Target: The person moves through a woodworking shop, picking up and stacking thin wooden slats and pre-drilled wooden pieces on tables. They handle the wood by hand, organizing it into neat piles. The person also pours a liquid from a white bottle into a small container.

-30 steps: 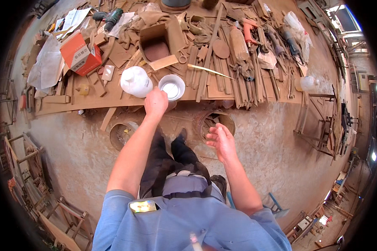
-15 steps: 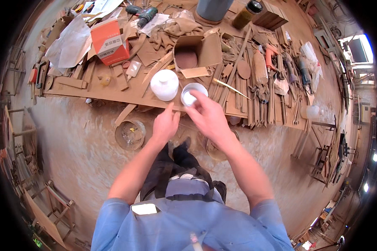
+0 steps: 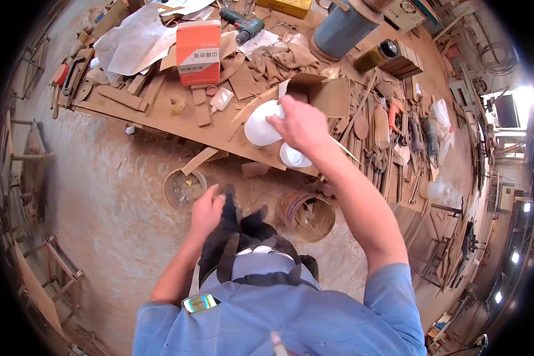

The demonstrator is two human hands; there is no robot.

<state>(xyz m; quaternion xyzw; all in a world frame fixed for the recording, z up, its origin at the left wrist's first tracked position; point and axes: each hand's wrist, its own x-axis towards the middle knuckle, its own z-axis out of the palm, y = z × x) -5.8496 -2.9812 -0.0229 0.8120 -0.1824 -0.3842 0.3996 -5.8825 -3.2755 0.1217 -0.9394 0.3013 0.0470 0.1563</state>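
Observation:
At the table's front edge, my right hand is closed around the upper part of a white plastic bottle. My fingers and the back of my hand cover its neck, and whether its base touches the table I cannot tell. Just below my right wrist stands a small white round tub, partly hidden by the forearm. My left hand hangs in front of the table, over the floor, with loosely bent fingers and nothing seen in it.
On the dusty table lie a red-and-white box, a green drill, an open cardboard box, a small white squeeze bottle and several hand tools. A grey bucket stands behind. Two buckets, left and right, sit on the floor.
My right hand has gone from the white tub to the top of the white bottle. My left hand has drawn back from the table edge, down and left. The whole view has turned.

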